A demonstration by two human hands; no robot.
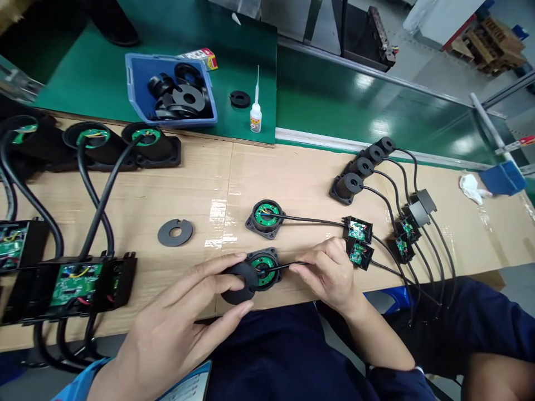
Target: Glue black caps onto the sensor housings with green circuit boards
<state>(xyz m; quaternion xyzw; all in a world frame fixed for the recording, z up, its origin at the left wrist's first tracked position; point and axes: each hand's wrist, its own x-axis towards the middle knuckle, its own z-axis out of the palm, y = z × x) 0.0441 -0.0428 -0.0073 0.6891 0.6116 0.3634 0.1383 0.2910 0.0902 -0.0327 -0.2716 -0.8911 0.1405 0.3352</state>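
Between the thumb and fingers of my left hand (188, 309) is a black disc (240, 281), tilted over the left side of a round black housing (273, 257). A green circuit board (271, 274) shows inside that housing. My right hand (330, 273) pinches the black cable (288, 267) that runs out of it. Just behind, a second round housing (265, 220) with a green board lies on the cardboard, its cable reaching right to an open box with a circuit board (360, 229). A loose slotted black disc (175, 232) lies to the left.
A blue bin (137, 94) of black rings and discs stands on the green mat, with a slotted disc (239, 99) and small white bottle (256, 116) beside it. Cabled housings (159, 147) line the left; several finished-looking cylinders (351, 185) stand right. Another person's arm (497, 373) shows lower right.
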